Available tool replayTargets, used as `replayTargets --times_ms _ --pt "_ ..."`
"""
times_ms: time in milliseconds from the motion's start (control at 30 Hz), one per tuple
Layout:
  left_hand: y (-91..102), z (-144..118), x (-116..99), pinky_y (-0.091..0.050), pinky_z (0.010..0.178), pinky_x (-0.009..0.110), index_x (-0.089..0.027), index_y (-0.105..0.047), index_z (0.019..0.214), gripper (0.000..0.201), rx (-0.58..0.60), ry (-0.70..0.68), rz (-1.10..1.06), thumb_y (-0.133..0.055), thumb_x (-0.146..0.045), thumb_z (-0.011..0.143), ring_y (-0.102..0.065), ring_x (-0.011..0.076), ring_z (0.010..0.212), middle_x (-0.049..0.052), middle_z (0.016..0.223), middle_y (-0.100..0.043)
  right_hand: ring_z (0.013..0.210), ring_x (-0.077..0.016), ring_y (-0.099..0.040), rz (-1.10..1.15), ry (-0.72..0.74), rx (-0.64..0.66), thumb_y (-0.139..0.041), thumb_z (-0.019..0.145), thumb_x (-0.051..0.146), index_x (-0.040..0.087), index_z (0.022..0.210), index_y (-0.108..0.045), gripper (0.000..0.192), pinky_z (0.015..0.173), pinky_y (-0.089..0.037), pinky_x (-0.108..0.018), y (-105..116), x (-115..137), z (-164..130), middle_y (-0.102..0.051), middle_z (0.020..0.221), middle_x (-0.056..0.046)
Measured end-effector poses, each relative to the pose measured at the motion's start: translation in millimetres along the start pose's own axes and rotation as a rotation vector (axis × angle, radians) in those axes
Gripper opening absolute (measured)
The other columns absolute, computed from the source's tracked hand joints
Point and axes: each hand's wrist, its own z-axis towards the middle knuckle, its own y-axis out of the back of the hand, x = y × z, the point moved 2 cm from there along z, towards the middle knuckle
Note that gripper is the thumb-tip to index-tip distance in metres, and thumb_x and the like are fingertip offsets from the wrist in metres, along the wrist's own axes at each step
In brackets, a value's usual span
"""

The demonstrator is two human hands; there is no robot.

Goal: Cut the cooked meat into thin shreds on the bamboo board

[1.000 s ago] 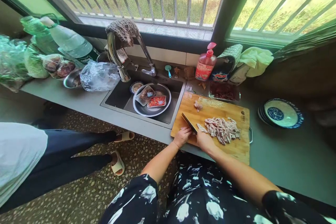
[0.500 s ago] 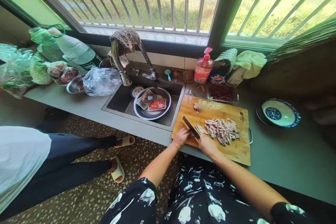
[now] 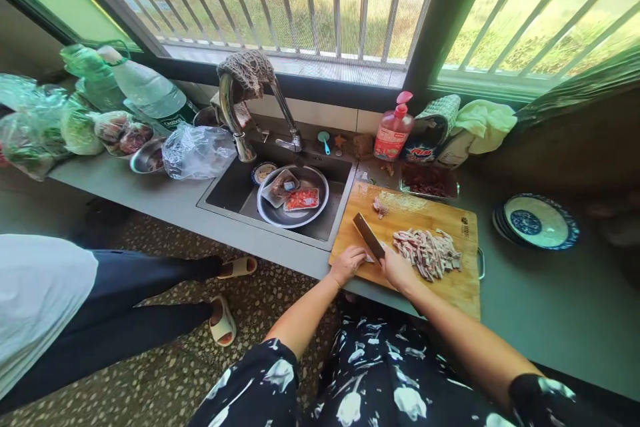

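Observation:
My right hand [image 3: 399, 271] is closed round the handle of a cleaver [image 3: 369, 236], whose broad blade slants up and left over the wooden cutting board [image 3: 465, 290]. Just left of the blade, my left hand [image 3: 349, 263] presses with curled fingers on a pale piece of meat [image 3: 369, 258], mostly hidden by the fingers and blade. Right of the cleaver lies a heap of sliced meat strips [image 3: 427, 253]. A small meat scrap [image 3: 380, 207] sits near the board's far left part.
Left of the board is a sink [image 3: 235, 197] holding a metal bowl [image 3: 320, 210] with packaged food. Behind stand a pink soap bottle [image 3: 393, 133] and a tray of dark red meat [image 3: 430, 181]. Patterned plates [image 3: 543, 221] are stacked at right. Another person's legs [image 3: 150, 273] are at left.
The cleaver's blade has turned so more of its flat side shows, and it has lifted slightly off the strips. My left hand has shifted a little to the right. The view has moved slightly.

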Motion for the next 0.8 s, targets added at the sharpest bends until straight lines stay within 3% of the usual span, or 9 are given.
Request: replayTargets --times_ms 100,267,467,633,800 --pt "3.2 -3 1 -0.045 0.088 0.034 -0.016 -0.056 0.098 0.021 -0.019 -0.006 -0.001 -0.041 -0.024 0.086 -0.048 0.0154 0.103 0.006 0.103 -0.057 0.078 -0.021 -0.061 -0.004 -0.044 0.012 -0.034 0.086 0.029 0.012 0.107 -0.043 0.028 0.065 -0.042 -0.027 0 -12 -8 -0.061 0.085 -0.012" --pt "2.5 -5 7 -0.046 0.087 0.032 -0.016 -0.058 0.096 0.024 0.038 -0.007 0.045 -0.037 -0.024 0.088 -0.047 0.0155 0.103 0.005 0.102 -0.057 0.077 -0.0224 -0.061 -0.025 0.048 -0.013 -0.033 0.086 0.026 0.013 0.101 -0.044 0.023 0.065 -0.043 -0.029 -9 1 -19 -0.062 0.082 -0.012" --pt "-1.1 -5 12 -0.044 0.091 0.031 -0.016 -0.059 0.095 0.029 0.032 0.0 0.022 -0.033 -0.024 0.089 -0.046 0.0147 0.105 0.004 0.104 -0.058 0.075 -0.024 -0.061 -0.098 0.008 0.077 -0.034 0.085 0.019 0.012 0.1 -0.045 0.02 0.065 -0.043 -0.032 -27 -6 -34 -0.061 0.077 -0.013" --pt "-3.2 -4 12 -0.045 0.089 0.031 -0.015 -0.06 0.094 0.028 0.024 -0.001 0.007 -0.033 -0.024 0.089 -0.047 0.0142 0.104 0.005 0.101 -0.059 0.081 -0.0224 -0.06 -0.083 -0.009 0.041 -0.036 0.082 0.011 0.01 0.104 -0.044 0.024 0.068 -0.043 -0.029 -18 15 -14 -0.061 0.084 -0.015" --pt "2.3 -7 13 -0.045 0.089 0.031 -0.015 -0.059 0.094 0.023 -0.018 -0.012 0.008 -0.04 -0.026 0.087 -0.049 0.013 0.1 0.005 0.1 -0.059 0.083 -0.0211 -0.059 -0.017 -0.003 0.008 -0.037 0.085 0.026 0.011 0.107 -0.044 0.027 0.07 -0.042 -0.028 -3 11 1 -0.061 0.09 -0.014"
